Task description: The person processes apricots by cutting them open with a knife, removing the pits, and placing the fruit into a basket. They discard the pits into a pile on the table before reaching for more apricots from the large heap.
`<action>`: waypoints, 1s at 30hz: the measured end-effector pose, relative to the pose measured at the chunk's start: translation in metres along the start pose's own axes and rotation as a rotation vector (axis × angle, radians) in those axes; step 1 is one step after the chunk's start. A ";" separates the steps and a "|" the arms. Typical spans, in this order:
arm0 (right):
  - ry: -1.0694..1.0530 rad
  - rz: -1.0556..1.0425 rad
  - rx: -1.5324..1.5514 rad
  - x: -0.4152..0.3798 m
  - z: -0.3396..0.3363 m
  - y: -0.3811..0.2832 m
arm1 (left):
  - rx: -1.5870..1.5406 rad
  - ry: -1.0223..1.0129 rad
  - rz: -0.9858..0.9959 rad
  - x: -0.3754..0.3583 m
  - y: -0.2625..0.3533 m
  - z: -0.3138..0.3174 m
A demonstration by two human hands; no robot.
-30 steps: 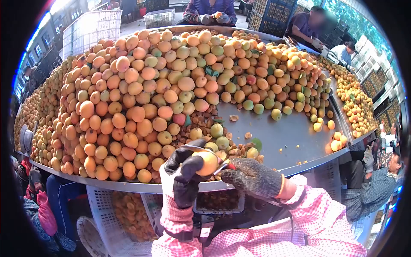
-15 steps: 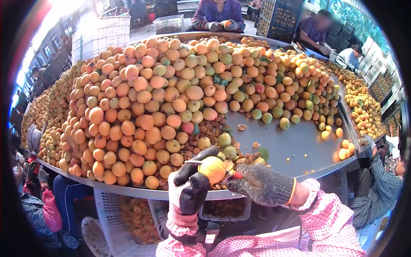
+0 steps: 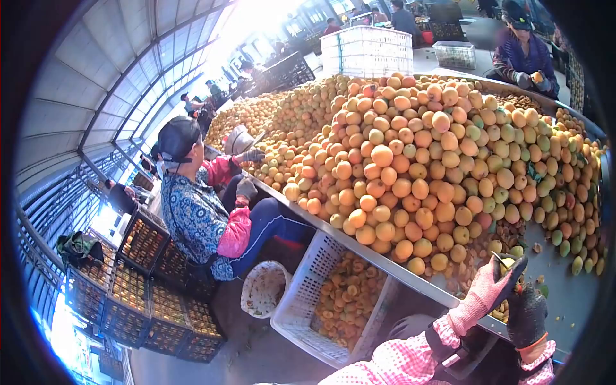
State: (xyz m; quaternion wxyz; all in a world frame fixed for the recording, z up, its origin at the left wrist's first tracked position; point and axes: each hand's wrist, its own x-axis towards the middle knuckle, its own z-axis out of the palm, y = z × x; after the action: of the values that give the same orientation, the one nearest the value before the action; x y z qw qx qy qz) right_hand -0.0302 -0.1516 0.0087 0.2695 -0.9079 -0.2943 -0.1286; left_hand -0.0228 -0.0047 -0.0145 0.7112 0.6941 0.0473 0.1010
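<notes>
My left hand (image 3: pixel 499 280), in a black and pink glove with a pink checked sleeve, is closed round a yellowish apricot (image 3: pixel 507 262) at the lower right. Close beside it, my right hand (image 3: pixel 527 312) wears a dark grey glove; its fingers are curled near the fruit, and what they hold is hidden. Both hands are over the front edge of a metal table (image 3: pixel 410 282). A large heap of orange and greenish apricots (image 3: pixel 410 186) lies on the table, with fruit scraps (image 3: pixel 471 256) between the heap and my hands.
At the left a co-worker (image 3: pixel 192 199) sits by the table, near a white bucket (image 3: pixel 265 289) and a white crate (image 3: pixel 301 308) of halved fruit. Stacked dark crates (image 3: pixel 138 308) stand further left. Behind are a white crate (image 3: pixel 366 51) and another person (image 3: pixel 526 58) across the table.
The view has swung left, so my hands and the heap now appear further right and the co-worker at the left has come into view. My left hand still holds the apricot.
</notes>
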 end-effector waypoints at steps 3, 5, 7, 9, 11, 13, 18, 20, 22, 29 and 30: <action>-0.075 0.140 0.251 -0.010 0.000 0.015 | -0.044 -0.129 -0.067 -0.004 0.001 0.002; -0.120 0.045 0.166 -0.018 0.003 0.028 | -0.056 -0.164 -0.016 -0.002 -0.007 0.003; 0.034 -0.399 -0.074 -0.027 0.014 0.045 | -0.010 -0.230 -0.003 -0.002 -0.012 -0.002; -0.220 -0.297 0.254 -0.013 0.002 0.041 | -0.284 -0.283 -0.108 -0.004 -0.002 -0.005; -0.202 -0.466 0.189 -0.005 0.002 0.053 | -0.206 -0.070 -0.123 -0.003 -0.005 -0.006; -0.333 -0.182 0.224 0.000 -0.016 0.056 | -0.217 0.169 -0.122 0.018 0.022 -0.017; -0.048 0.370 0.808 0.004 -0.040 0.033 | -0.465 0.019 -0.371 0.012 0.020 -0.004; 0.047 0.280 0.987 0.010 -0.034 0.019 | -0.350 -0.132 -0.460 -0.002 0.023 0.008; 0.014 0.352 1.172 0.001 -0.018 0.021 | -0.205 -0.270 -0.216 -0.019 -0.004 0.022; 0.252 0.210 0.719 0.001 -0.008 0.017 | -0.418 0.009 -0.444 -0.013 0.024 0.045; 0.307 0.162 0.718 0.000 0.002 0.018 | -0.401 0.044 -0.418 -0.012 0.023 0.047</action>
State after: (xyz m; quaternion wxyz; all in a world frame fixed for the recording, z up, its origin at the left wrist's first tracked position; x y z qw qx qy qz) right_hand -0.0194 -0.1633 -0.0003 0.6198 -0.7464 -0.2043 -0.1302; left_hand -0.0269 -0.0528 0.0094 0.8383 0.5126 0.1840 -0.0255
